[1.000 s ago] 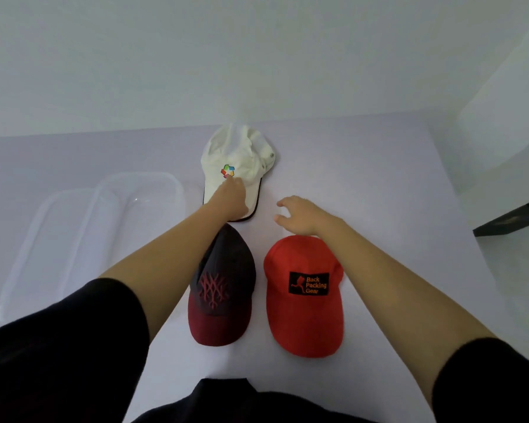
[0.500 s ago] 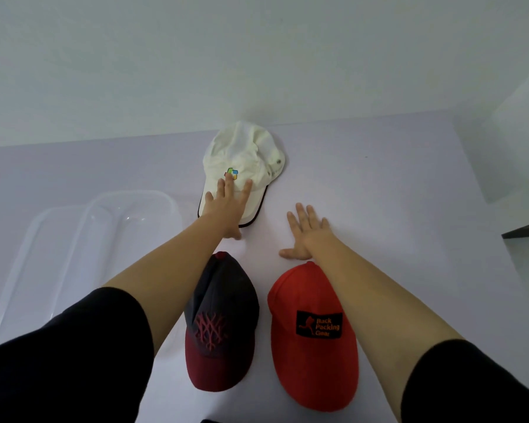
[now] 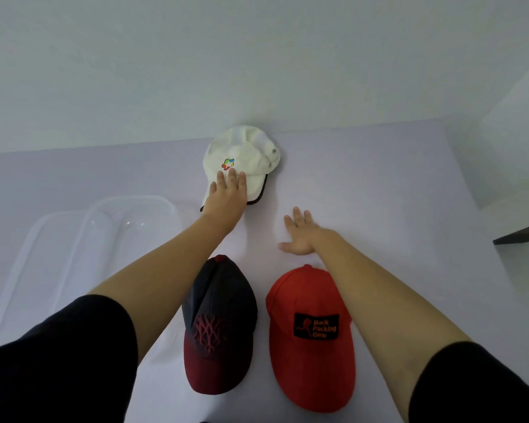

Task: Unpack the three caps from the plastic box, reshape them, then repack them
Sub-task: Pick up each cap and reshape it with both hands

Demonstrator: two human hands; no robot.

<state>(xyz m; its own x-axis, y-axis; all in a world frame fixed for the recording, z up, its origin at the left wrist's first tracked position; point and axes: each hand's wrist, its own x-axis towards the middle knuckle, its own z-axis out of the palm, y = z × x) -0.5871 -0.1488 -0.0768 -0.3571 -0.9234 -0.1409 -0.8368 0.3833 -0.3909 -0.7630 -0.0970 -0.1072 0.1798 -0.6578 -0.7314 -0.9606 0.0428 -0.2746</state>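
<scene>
- Since half a second before, your left hand (image 3: 226,193) had slid a little farther up the white cap (image 3: 242,157), its fingertips (image 3: 232,175) reaching just below the coloured logo, while your right hand (image 3: 300,235) had stayed flat on the table (image 3: 379,184).
- Your left hand lay open and flat on the white cap's brim, pressing rather than holding; nothing was gripped.
- Your right hand rested palm down, fingers spread, on bare table between the white cap and the red cap (image 3: 310,334), holding nothing.
- All three caps sat out on the table: the white one at the far edge, the dark navy-and-maroon cap (image 3: 219,325) and the red cap side by side nearer you, apart from each other.
- The clear plastic box (image 3: 129,221) stood empty to the left, with what looked like its lid (image 3: 28,254) beside it.
- The step in hand appeared to be reshaping, with the white cap's crown creased and slumped.
- The next move likely called for both hands on that crown to round it out before repacking.
</scene>
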